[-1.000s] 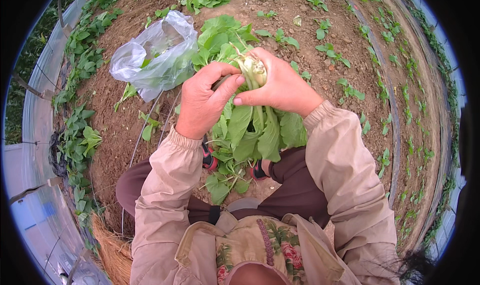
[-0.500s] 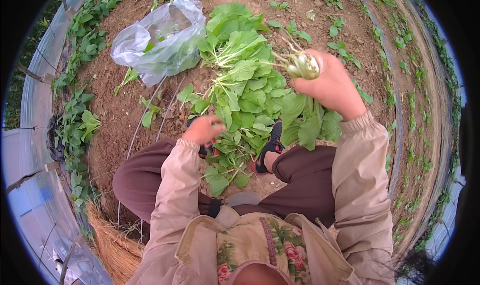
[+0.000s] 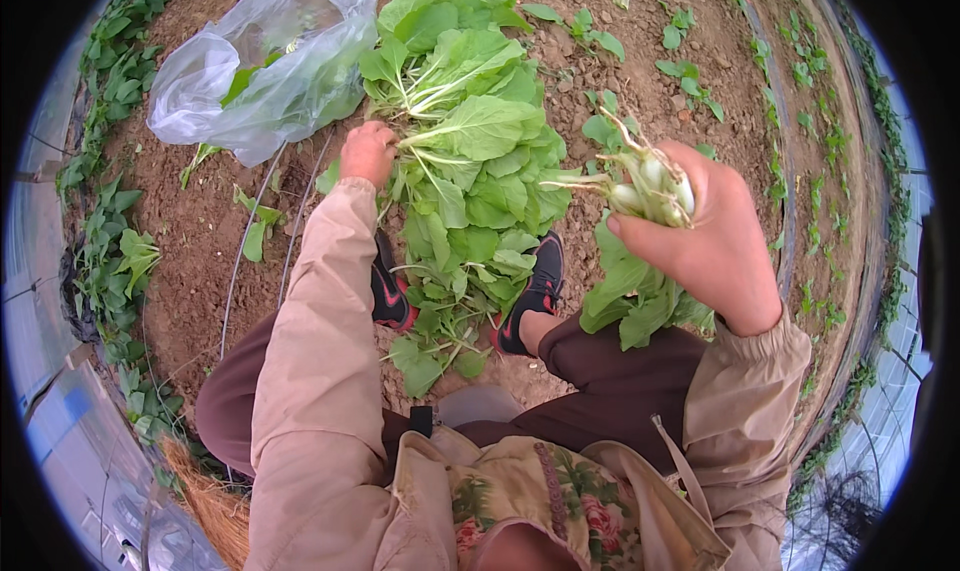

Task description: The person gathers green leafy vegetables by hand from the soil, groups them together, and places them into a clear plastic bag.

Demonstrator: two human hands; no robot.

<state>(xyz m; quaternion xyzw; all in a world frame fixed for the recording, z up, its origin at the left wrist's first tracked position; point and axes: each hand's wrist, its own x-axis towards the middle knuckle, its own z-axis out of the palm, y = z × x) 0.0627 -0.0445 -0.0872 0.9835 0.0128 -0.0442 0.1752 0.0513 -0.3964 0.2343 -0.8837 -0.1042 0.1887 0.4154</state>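
Observation:
In my right hand (image 3: 725, 236), closed around the stems, is a bunch of leafy greens (image 3: 648, 186). Its pale stem ends and thin roots point up and to the left, while the leaves hang below my hand above my right knee. A long pile of leafy greens (image 3: 490, 186) lies on the soil between and beyond my feet. At the left edge of that pile, my left hand (image 3: 368, 154) is curled beside the root end of one plant. Its fingertips are hidden, so what they grip does not show.
A clear plastic bag (image 3: 270, 76) with some greens inside lies open at the far left. My shoes (image 3: 535, 291) flank the near end of the pile. Seedlings (image 3: 690, 86) grow in the soil on the right, and a bushy green row (image 3: 110, 251) runs along the left.
My left hand has reached forward and left to the pile's edge. My right hand, still holding the bunch, has moved right and nearer to me. The view has shifted slightly.

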